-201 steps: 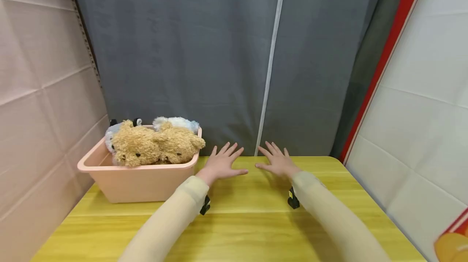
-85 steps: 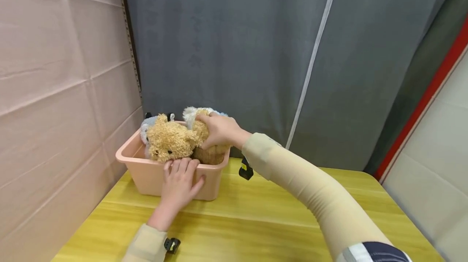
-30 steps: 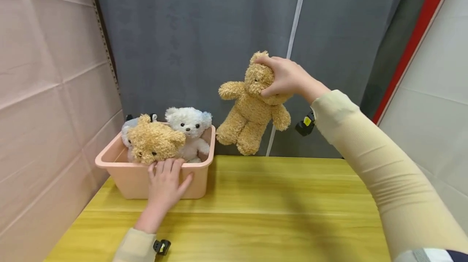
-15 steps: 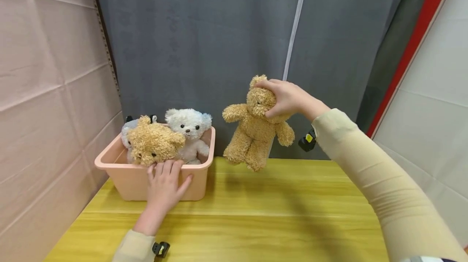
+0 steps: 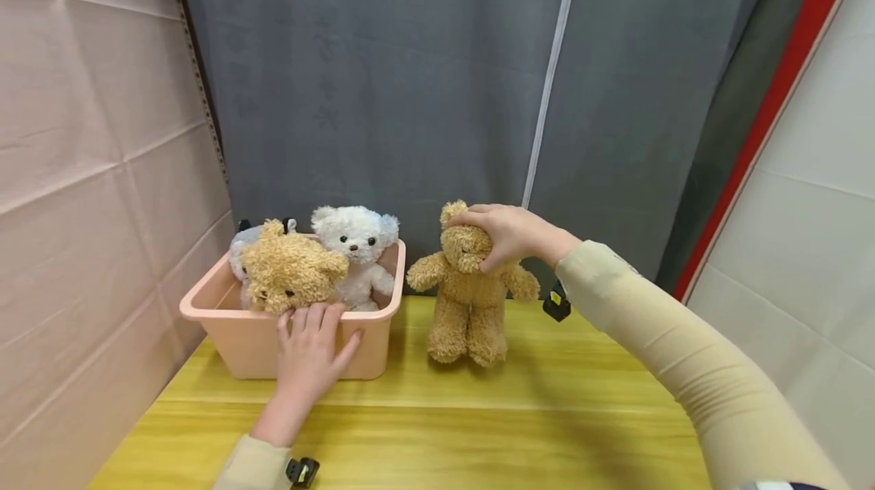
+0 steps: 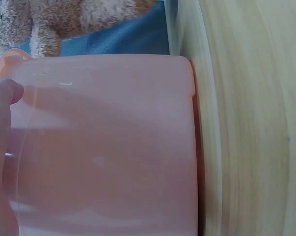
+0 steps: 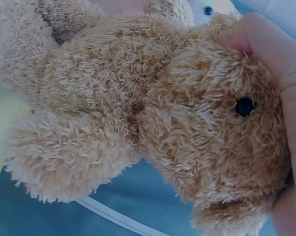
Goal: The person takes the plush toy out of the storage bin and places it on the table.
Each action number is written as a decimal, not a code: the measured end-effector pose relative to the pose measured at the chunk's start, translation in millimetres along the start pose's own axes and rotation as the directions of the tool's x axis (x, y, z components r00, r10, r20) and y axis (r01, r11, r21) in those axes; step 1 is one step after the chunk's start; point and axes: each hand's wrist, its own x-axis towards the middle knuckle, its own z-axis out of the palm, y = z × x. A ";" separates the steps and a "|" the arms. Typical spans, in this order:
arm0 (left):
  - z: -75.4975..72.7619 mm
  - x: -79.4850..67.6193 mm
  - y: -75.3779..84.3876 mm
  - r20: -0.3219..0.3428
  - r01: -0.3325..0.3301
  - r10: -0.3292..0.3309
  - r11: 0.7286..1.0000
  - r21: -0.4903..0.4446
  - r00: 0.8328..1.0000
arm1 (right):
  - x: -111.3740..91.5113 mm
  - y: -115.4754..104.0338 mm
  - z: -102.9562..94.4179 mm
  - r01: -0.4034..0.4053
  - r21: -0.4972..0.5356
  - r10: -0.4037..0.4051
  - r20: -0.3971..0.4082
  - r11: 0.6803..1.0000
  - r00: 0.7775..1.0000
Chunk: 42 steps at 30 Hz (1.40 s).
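My right hand (image 5: 516, 234) grips a tan teddy bear (image 5: 472, 289) by the head. The bear is upright facing me, its feet at the table surface, arms spread. In the right wrist view, thumb and palm wrap the bear's furry head (image 7: 201, 113) around one black eye. My left hand (image 5: 307, 353) holds the front rim of a pink plastic bin (image 5: 242, 342), fingers over the rim and thumb against the outer wall. Inside the bin lie another tan teddy bear (image 5: 287, 270), a white teddy bear (image 5: 355, 235) sitting upright, and a grey plush toy (image 5: 239, 254) partly hidden behind.
The yellow wood-grain table (image 5: 437, 437) runs beneath everything. A grey curtain (image 5: 383, 80) hangs behind its back edge. Pale fabric walls stand on the left (image 5: 102, 209) and right (image 5: 807, 247), with a red strip (image 5: 772, 118) on the right.
My right hand lifted the tan teddy bear out of the bin, carried it right and lowered it upright to the table. The white bear came into view. My left hand stays on the rim.
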 end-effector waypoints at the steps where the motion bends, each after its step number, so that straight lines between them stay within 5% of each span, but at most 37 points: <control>1: 0.2 0.1 0.2 0.001 0.000 0.000 1.000 -0.002 1.000 | 0.7 -0.1 3.2 0.005 0.004 -0.005 0.002 1.000 1.000; 18: 0.6 2.4 -0.1 -0.022 -0.012 0.012 1.000 0.011 1.000 | 6.4 -3.2 54.5 0.080 -0.014 -0.080 -0.004 0.997 0.997; 32: 2.7 5.2 5.4 -0.012 -0.010 0.010 1.000 -0.004 1.000 | 9.5 4.6 104.0 0.055 -0.097 -0.055 0.000 0.994 0.998; 42: 1.6 0.8 4.2 -0.014 0.016 -0.016 1.000 -0.011 1.000 | 24.5 6.6 116.7 0.081 -0.165 -0.091 -0.054 0.983 0.994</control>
